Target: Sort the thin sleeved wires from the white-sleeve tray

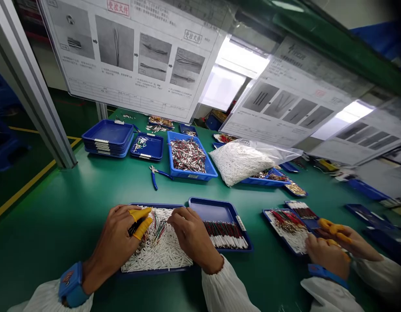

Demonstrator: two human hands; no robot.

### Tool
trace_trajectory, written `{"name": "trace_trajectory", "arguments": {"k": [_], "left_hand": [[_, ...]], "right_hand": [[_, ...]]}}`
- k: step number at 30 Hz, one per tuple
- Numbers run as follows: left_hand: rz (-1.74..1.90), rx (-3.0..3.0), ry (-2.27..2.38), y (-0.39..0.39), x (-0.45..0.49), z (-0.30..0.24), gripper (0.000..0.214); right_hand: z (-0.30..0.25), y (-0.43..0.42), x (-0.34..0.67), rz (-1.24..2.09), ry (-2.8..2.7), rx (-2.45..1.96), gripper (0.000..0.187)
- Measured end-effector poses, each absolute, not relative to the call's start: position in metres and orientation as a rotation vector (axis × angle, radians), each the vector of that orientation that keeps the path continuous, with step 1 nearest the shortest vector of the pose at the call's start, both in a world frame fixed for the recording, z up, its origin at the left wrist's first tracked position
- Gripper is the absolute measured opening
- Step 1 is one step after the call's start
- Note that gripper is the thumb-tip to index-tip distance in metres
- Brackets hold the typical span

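My left hand (124, 227), with yellow finger cots on the thumb and forefinger, is closed around a bundle of thin wires (142, 240) above the left part of a blue tray. My right hand (190, 232) is pinched just to the right of it; what its fingertips hold is too small to make out. Many short white sleeves (163, 255) fill that blue tray (161, 271), with red and green wires (160, 229) lying on top between my hands. Beside it, another blue tray (213, 202) holds a row of sleeved wires (226, 235).
Blue-handled cutters (154, 178) lie behind the trays, near a bin of wire pieces (189, 156) and a bag of white sleeves (242, 160). Stacked trays (108, 134) stand back left. At right, a co-worker's hands (332, 247) are over another tray (285, 232).
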State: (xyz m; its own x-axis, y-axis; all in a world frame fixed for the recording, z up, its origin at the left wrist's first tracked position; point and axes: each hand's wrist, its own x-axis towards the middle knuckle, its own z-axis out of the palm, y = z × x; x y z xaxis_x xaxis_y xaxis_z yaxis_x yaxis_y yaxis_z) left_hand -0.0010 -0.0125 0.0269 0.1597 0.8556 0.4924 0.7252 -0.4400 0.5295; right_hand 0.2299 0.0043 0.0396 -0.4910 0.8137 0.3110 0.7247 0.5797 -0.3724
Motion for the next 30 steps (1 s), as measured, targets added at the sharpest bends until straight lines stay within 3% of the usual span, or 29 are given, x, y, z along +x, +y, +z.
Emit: {"name": "trace_trajectory", "arguments": {"k": [11, 19, 25, 30], "left_hand": [[1.099, 2.299, 1.565, -0.012, -0.001, 0.022, 0.027], [1.17, 2.338, 1.48, -0.014, 0.001, 0.025, 0.024], [1.236, 2.389, 1.284, -0.018, 0.007, 0.027, 0.035], [1.263, 2.419, 1.223, -0.018, 0.008, 0.023, 0.018]], "right_hand": [[0.039, 0.0, 0.217, 0.217, -2.489, -1.239, 0.018], [0.043, 0.001, 0.242, 0.224, -2.266, -1.099, 0.016], [0.051, -0.003, 0.234, 0.202, -2.228, -1.043, 0.018], [0.05, -0.006, 0.229, 0.204, -2.243, -1.033, 0.021]]}}
